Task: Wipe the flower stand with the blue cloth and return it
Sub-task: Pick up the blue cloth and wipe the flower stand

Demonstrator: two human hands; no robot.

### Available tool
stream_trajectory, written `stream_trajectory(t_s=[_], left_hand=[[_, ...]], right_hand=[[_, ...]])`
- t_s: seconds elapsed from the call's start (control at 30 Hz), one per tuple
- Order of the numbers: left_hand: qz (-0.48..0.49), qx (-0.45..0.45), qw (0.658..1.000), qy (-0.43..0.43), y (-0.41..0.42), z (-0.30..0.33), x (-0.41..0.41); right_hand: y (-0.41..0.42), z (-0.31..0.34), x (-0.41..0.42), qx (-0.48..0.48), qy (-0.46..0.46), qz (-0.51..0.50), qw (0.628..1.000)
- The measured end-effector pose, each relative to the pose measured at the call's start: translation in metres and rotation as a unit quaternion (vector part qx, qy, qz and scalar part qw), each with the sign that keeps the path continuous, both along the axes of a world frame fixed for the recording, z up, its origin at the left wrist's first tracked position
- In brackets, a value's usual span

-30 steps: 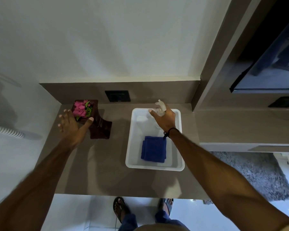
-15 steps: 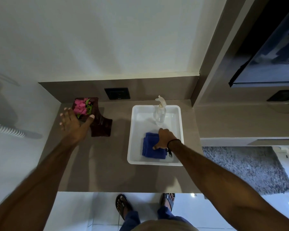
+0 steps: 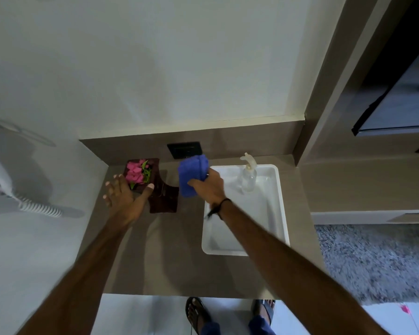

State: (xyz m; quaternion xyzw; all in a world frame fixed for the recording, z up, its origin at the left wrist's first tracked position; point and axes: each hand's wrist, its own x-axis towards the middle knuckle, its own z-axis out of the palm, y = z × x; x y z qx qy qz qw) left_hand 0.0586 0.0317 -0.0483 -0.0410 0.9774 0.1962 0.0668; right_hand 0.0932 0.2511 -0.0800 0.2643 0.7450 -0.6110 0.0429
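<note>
table (image 3: 155, 257): carrying the stand at the back left and the tray at the right, as in the earlier frames; nothing here shifting.
tray (image 3: 282, 204): now lacking the cloth that was lying folded in its middle half a second ago; holding only the bottle at its far end.
stand (image 3: 163, 200): sitting where it was a second ago, dark and flared at the base, pink flowers (image 3: 134, 171) showing at its top; looking not yet wiped.
left hand (image 3: 124, 198): spreading open, fingers apart, holding nothing; reaching against the stand's left side with the thumb near its top edge, much as in both earlier frames; likely readying to steady it.
right hand (image 3: 209, 186): closing around the cloth's lower part; a second ago up at the bottle, half a second ago pressing down on the cloth in the tray, now raised past the tray's left rim.
cloth (image 3: 192, 176): blue, bunched, lifted clear of the tray and hanging in the air just right of the stand, apparently not touching it; meaning pick-up done, wiping next, return to the tray still to come.
bottle (image 3: 248, 176): standing upright, released, in the same far corner.
</note>
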Motion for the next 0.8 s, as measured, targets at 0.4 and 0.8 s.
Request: stream_trajectory(t_s=[0.4, 0.8], left_hand=[[-0.006, 0.025, 1.0, 0.004, 0.008, 0.015, 0.004], [0.013, 0.056, 0.998, 0.025, -0.004, -0.015, -0.005]], right_hand=[[-0.093, -0.045, -0.017, -0.006, 0.009, 0.072, 0.997], [-0.081, -0.028, -0.036, -0.095, -0.023, 0.046, 0.994]])
